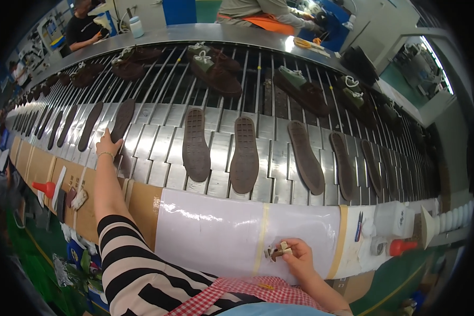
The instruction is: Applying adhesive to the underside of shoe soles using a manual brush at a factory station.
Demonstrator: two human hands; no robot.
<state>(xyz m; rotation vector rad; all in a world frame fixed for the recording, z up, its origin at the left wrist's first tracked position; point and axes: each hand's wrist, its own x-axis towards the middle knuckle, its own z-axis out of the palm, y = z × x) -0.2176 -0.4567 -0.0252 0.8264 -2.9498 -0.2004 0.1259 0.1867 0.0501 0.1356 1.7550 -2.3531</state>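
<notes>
My left hand (108, 144) reaches out over the metal slat conveyor (163, 139), thumb and index finger spread at the near end of a dark brown shoe sole (124, 120). Whether it touches the sole, I cannot tell. Close to my body, my right hand (299, 259) is closed on a small cream-and-brown piece (282, 252), its exact kind unclear. More brown soles lie in a row along the slats, among them a sole (196, 145), a gridded sole (244, 155) and a sole (306, 158).
Brown shoes with pale laces (214, 68) stand on the rods behind the soles. A white-covered ledge (210, 226) borders the near side. On it at right lie blue-handled nippers (359, 226) and a red-capped bottle (403, 246). Two people work beyond the conveyor.
</notes>
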